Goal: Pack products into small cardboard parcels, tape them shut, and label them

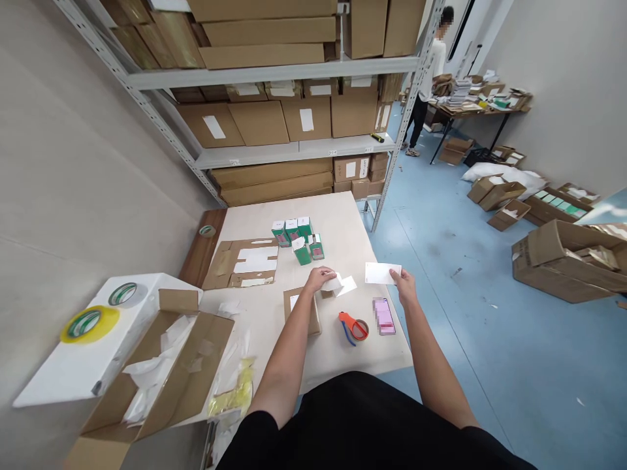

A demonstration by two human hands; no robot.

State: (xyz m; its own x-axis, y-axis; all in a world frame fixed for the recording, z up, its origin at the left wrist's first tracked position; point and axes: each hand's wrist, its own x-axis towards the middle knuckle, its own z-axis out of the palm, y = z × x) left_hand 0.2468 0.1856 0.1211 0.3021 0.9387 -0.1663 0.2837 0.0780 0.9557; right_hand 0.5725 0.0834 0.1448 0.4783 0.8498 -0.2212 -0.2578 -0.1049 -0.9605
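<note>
My right hand (405, 286) pinches the right edge of a white rectangular card (379, 273) above the table's right side. The fingers of my left hand (319, 279) are closed on a small white slip of paper (333, 282); a folded-looking white paper (347, 286) is just right of it, and I cannot tell whether the two are joined. Under my left forearm stands a small cardboard box (313, 320), partly hidden. Beyond my left hand are several green-and-white small boxes (301, 251), one with its top flap raised. An orange tape dispenser (353, 326) lies nearer me, beside a pink-screened phone (385, 316).
A flattened cardboard sheet (225, 264) lies on the table's left. An open carton (181, 372) with white paper stands at lower left, near tape rolls (89, 324). Shelving (294, 151) with cartons closes the far side. A person (431, 72) stands at the back right.
</note>
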